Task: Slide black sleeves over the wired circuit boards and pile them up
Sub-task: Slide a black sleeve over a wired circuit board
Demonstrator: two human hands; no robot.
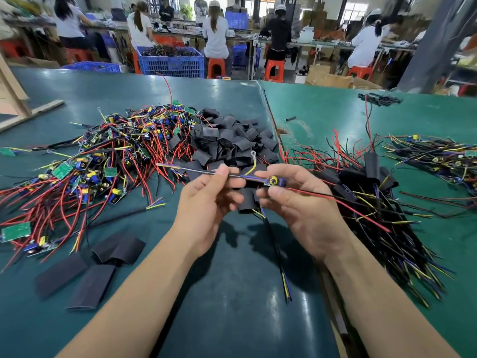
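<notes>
Both forearms reach in from the bottom, w/ left hand pinching the wire end and right hand pinching the circuit board, which lies sideways btwn them, black sleeve just under, nearer the left fingers.

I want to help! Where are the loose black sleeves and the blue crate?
black sleeves [232, 140]: head view, middle of the heap.
blue crate [173, 64]: head view, its front wall.
</notes>
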